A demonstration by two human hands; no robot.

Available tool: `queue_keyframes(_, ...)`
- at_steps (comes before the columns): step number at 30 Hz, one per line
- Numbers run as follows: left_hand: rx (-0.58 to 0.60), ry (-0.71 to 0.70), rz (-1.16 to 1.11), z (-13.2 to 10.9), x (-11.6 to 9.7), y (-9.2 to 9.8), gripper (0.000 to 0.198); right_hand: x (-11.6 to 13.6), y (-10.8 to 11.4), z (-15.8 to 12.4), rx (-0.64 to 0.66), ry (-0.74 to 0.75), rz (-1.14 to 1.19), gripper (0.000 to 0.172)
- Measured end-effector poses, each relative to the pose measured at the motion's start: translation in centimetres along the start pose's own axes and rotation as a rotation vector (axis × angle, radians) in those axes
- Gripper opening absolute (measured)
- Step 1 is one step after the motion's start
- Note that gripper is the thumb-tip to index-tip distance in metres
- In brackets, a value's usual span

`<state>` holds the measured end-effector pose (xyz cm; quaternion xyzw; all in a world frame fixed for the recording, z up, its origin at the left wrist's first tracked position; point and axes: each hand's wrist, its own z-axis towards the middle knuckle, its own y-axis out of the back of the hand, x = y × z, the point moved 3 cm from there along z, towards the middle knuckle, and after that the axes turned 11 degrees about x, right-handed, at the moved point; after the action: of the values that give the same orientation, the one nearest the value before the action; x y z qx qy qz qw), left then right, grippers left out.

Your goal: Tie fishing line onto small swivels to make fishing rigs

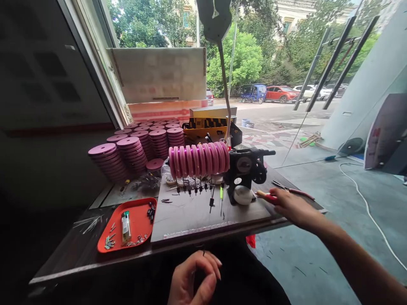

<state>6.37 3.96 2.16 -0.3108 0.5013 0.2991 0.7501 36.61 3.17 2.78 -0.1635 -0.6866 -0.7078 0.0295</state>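
My right hand (291, 205) reaches across the table's right edge and closes on a thin red-handled tool (266, 195) beside a black winding machine (246, 173). A row of pink foam spools (199, 160) sits on the machine's shaft, with small floats and hooks dangling beneath. My left hand (192, 277) hovers below the table's front edge, fingers curled with thumb and forefinger pinched on something tiny and dark that I cannot make out.
Stacks of pink spools (133, 148) fill the back left. An orange tray (130, 224) with a lighter and small parts lies at the front left. A grey board (197, 214) covers the dark table. A lamp pole (224, 80) rises behind the machine. Glass wall ahead.
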Motion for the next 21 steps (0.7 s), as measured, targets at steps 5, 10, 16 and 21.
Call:
queue_keyframes(5, 0.190, -0.210, 0.562, -0.4, -1.2, 0.1, 0.011, 8.9, 2.6, -5.2, -0.187, 0.497, -0.005, 0.038)
queue_keyframes(10, 0.281, -0.501, 1.060, 2.6, -6.0, 0.3, 0.018, 18.2, 5.1, -4.6, -0.248, 0.790, -0.328, 0.018)
queue_keyframes(16, 0.053, -0.148, 0.067, 7.7, -5.9, 0.8, 0.017, 17.1, 6.8, -1.7, 0.241, 0.726, 0.272, 0.009)
queue_keyframes(21, -0.051, -0.268, 0.608, 3.7, -2.2, -1.6, 0.013, 17.8, 3.7, -0.3, 0.168, 0.559, 0.173, 0.039)
